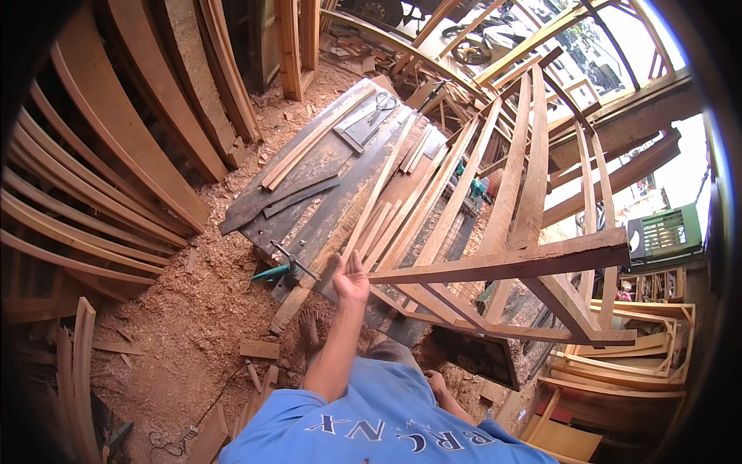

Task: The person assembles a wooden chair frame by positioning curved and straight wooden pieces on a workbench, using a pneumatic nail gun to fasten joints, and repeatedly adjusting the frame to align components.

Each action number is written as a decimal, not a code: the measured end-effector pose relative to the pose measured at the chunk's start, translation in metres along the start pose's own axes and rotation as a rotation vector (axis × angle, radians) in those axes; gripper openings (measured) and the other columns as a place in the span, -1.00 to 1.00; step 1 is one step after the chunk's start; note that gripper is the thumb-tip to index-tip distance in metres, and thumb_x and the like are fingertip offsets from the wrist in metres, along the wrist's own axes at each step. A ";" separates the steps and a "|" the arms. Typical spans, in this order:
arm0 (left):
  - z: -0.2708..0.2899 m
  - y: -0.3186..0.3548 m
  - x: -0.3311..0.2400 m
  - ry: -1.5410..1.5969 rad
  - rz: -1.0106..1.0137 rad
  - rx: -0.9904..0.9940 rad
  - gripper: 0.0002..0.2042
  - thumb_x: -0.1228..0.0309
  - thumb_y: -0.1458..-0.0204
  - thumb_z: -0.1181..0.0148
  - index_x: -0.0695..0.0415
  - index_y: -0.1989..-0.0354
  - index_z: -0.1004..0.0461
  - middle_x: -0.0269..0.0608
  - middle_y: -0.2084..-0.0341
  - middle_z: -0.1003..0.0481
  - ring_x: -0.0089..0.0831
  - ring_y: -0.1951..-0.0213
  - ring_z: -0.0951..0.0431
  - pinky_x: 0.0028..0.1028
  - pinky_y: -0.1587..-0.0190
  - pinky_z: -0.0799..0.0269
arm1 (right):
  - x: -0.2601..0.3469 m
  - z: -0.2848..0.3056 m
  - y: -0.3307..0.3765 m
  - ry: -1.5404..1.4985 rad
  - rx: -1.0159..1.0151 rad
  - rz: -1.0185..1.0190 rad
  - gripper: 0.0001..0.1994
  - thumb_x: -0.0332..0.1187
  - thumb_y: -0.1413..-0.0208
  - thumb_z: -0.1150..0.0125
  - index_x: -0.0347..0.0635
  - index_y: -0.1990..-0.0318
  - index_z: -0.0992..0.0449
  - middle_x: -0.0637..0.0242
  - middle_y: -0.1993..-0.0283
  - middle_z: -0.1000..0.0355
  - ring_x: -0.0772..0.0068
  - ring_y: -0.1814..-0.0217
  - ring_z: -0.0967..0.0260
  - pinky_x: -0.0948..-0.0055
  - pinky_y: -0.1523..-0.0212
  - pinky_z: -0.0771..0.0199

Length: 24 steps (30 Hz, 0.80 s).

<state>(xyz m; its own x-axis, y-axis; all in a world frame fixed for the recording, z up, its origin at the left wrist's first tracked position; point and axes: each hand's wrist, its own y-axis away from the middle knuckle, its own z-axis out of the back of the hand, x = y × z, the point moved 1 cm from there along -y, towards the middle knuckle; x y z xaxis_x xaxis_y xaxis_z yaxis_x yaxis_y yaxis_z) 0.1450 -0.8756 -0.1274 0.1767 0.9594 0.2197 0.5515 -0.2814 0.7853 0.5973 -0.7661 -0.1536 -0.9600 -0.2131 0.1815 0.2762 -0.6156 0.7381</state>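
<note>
My left hand (352, 283) is at the near edge of a dark workbench (297, 220), its fingers closed on the near end of a long, thin wooden strip (380, 179). Beside that strip lie several shorter wooden strips (377, 230). Just left of the hand, a bar clamp (294, 261) with a teal part sits at the bench edge. Low beside my body is my right hand (437, 384), partly hidden by my shirt; its fingers do not show clearly. A large slatted wooden frame (502, 264) stands tilted to the right of my left hand.
Scissors (382, 104) and a metal square (352, 138) lie on the bench's far part. Curved wooden boards (116, 131) lean at the left. Wood shavings (182, 309) cover the floor. Stacked wooden frames (618, 363) and a green plastic chair (666, 236) are at the right.
</note>
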 end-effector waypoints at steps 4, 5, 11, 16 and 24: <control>-0.045 -0.085 0.032 -0.013 -0.162 0.243 -0.71 0.51 -0.25 -0.14 0.17 -0.13 -0.38 -0.07 -0.01 -0.54 -0.15 -0.09 -0.56 -0.20 -0.26 -0.52 | 0.035 0.007 0.009 -0.171 -0.083 0.014 -0.63 -0.16 -0.12 -0.31 -0.21 0.02 -0.65 0.05 0.08 -0.63 0.19 0.01 -0.60 0.30 -0.04 -0.53; -0.056 -0.106 0.030 -0.065 -0.191 0.300 -0.72 0.49 -0.25 -0.15 0.17 -0.11 -0.39 -0.10 0.02 -0.55 -0.18 -0.06 -0.57 -0.19 -0.25 -0.52 | 0.041 0.007 0.014 -0.176 -0.101 0.040 -0.64 -0.17 -0.12 -0.31 -0.21 0.02 -0.65 0.03 0.08 -0.63 0.17 0.01 -0.60 0.29 -0.05 -0.53; -0.087 -0.149 -0.006 -0.511 -0.074 0.112 -0.78 0.36 -0.25 -0.20 0.13 0.00 -0.46 -0.26 0.17 -0.58 -0.38 0.10 -0.61 -0.21 -0.09 -0.55 | 0.022 -0.015 0.024 -0.212 -0.227 -0.015 -0.66 -0.13 -0.10 -0.29 -0.12 0.06 -0.68 0.10 0.10 -0.64 0.16 0.04 -0.60 0.30 -0.05 -0.54; -0.113 -0.104 0.041 -1.288 -0.204 0.648 -0.83 0.46 -0.16 -0.28 0.19 0.11 -0.55 -0.22 0.32 -0.65 -0.50 0.38 -0.63 -0.53 0.27 -0.53 | -0.029 -0.026 0.012 -0.367 -0.204 -0.152 -0.69 -0.21 -0.09 -0.32 -0.19 0.08 -0.69 0.15 0.18 -0.66 0.34 0.12 -0.60 0.40 0.05 -0.55; -0.167 -0.168 0.184 -2.577 -0.919 0.816 -0.77 0.41 -0.05 -0.18 0.12 0.17 -0.68 0.04 0.22 -0.66 -0.13 0.14 -0.70 -0.25 0.05 -0.59 | -0.055 -0.055 0.074 -0.378 -0.207 -0.227 -0.66 -0.25 -0.13 -0.29 -0.30 0.04 -0.65 0.12 0.14 -0.65 0.33 0.09 -0.60 0.37 0.02 -0.54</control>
<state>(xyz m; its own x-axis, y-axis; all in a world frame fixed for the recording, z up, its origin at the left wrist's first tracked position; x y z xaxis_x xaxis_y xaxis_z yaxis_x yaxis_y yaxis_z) -0.0512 -0.6486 -0.1217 -0.4089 -0.6004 -0.6872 0.8080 -0.5882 0.0331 0.6732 -0.8414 -0.1444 -0.9359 0.2103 0.2825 0.0249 -0.7607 0.6486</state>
